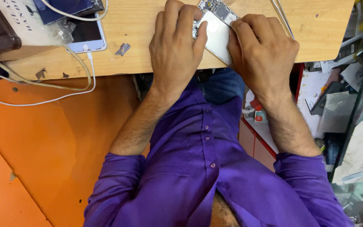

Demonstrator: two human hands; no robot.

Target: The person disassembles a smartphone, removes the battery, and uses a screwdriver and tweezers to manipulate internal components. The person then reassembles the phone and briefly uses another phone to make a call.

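Head view: both of my hands on an opened smartphone (216, 31) at the near edge of the wooden workbench (148, 59).

I see the phone lying flat between my hands, its pale back toward me and bare circuitry at its far end. My left hand (176, 48) lies palm down, fingers bent, thumb pressing on the pale panel. My right hand (262, 52) clamps the right edge, fingers curled over it. Both forearms reach forward out of rolled purple sleeves (118, 180). Fingertips are mostly hidden, and the phone's far end is cut off by the frame. A second white phone (87, 35) with a cable lies well apart on the left.
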